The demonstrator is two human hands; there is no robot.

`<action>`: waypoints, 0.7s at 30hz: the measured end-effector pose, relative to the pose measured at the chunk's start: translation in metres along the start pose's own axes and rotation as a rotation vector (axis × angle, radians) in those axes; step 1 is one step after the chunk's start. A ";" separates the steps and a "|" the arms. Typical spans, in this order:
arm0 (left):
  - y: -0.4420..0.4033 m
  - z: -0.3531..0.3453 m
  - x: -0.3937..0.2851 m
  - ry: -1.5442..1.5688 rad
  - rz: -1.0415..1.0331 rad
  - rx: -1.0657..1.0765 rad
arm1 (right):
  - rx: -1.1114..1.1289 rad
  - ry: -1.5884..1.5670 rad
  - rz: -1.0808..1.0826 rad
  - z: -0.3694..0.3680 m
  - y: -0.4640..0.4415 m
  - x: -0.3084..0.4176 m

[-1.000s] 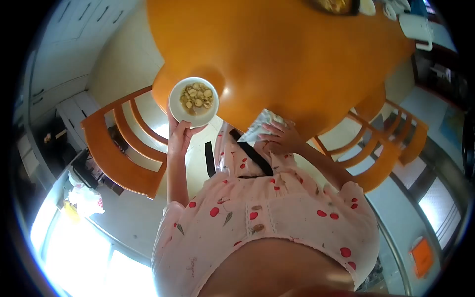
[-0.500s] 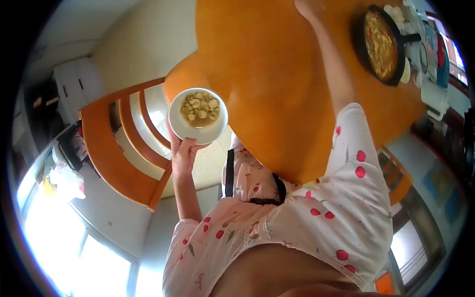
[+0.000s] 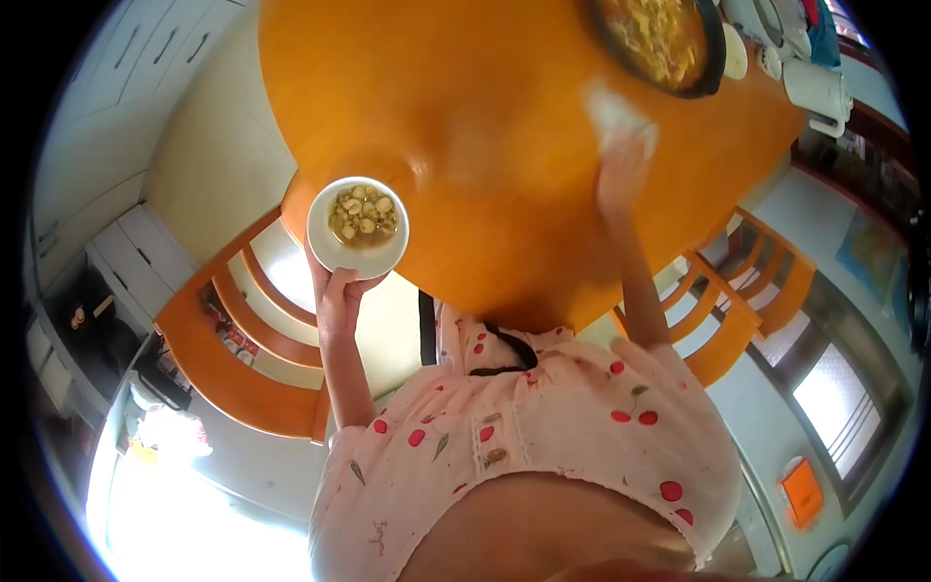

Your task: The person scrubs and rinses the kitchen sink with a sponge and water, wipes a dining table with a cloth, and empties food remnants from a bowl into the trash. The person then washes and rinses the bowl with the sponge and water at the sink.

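The single view comes from the wearer's head, tipped steeply down and forward over the near edge of an orange-brown, rounded wooden table (image 3: 485, 223). A pale pink, cherry-printed cloth garment (image 3: 553, 427) sits closest to the lens, on the table's near side. The left hand (image 3: 339, 296), by the table's left edge, and the right hand (image 3: 624, 179), over the tabletop, lie farther out. The wide lens bows the white, flat-fronted cabinets (image 3: 145, 58) left of the table. The glare at near left, probably a window (image 3: 184, 524), is too washed out to be sure.
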State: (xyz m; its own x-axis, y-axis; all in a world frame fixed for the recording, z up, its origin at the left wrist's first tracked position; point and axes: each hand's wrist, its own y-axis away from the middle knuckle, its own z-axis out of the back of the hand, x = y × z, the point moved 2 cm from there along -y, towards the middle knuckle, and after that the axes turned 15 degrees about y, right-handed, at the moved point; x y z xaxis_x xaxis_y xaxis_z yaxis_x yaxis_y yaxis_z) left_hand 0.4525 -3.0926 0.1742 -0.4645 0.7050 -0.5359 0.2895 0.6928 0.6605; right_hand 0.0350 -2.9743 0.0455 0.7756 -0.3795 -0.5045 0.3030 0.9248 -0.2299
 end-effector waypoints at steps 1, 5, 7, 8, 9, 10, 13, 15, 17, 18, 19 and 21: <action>0.000 -0.002 -0.002 -0.015 0.001 -0.002 | -0.045 0.123 -0.093 -0.008 -0.009 0.004; 0.011 -0.004 -0.006 -0.039 -0.039 -0.026 | 0.154 -0.505 0.117 0.121 0.016 0.105; 0.021 -0.012 -0.011 -0.033 -0.077 -0.048 | 0.067 -0.806 0.242 0.188 0.027 0.182; 0.021 -0.015 -0.016 -0.033 -0.103 -0.050 | 0.008 -0.883 0.286 0.203 0.035 0.196; 0.023 -0.010 -0.016 -0.055 -0.139 -0.075 | -0.040 -0.922 0.273 0.198 0.062 0.192; 0.026 -0.010 -0.015 -0.067 -0.132 -0.092 | 0.009 -0.887 0.300 0.189 0.072 0.163; 0.026 -0.011 -0.013 -0.073 -0.124 -0.071 | 0.090 -0.582 0.227 0.120 0.059 0.052; 0.026 -0.003 -0.007 -0.049 -0.121 0.006 | 0.023 -0.257 -0.011 0.045 0.013 -0.001; 0.035 -0.005 -0.003 -0.007 -0.081 0.011 | 0.004 -0.072 -0.197 0.006 -0.008 -0.012; 0.037 -0.004 -0.002 0.004 -0.064 0.027 | 0.053 -0.104 -0.179 0.013 -0.004 -0.003; 0.036 -0.003 -0.002 0.017 -0.048 0.045 | 0.096 -0.176 -0.109 0.039 0.009 0.014; 0.037 -0.002 -0.002 0.037 -0.003 0.074 | 0.168 -0.461 0.130 0.109 0.062 0.056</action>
State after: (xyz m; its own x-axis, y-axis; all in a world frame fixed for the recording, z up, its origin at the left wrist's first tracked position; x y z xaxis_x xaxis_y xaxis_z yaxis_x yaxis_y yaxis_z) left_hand 0.4622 -3.0689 0.2009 -0.4958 0.6976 -0.5173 0.3486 0.7054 0.6172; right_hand 0.1576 -2.9355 0.0932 0.9650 -0.2455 -0.0917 0.2435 0.9693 -0.0334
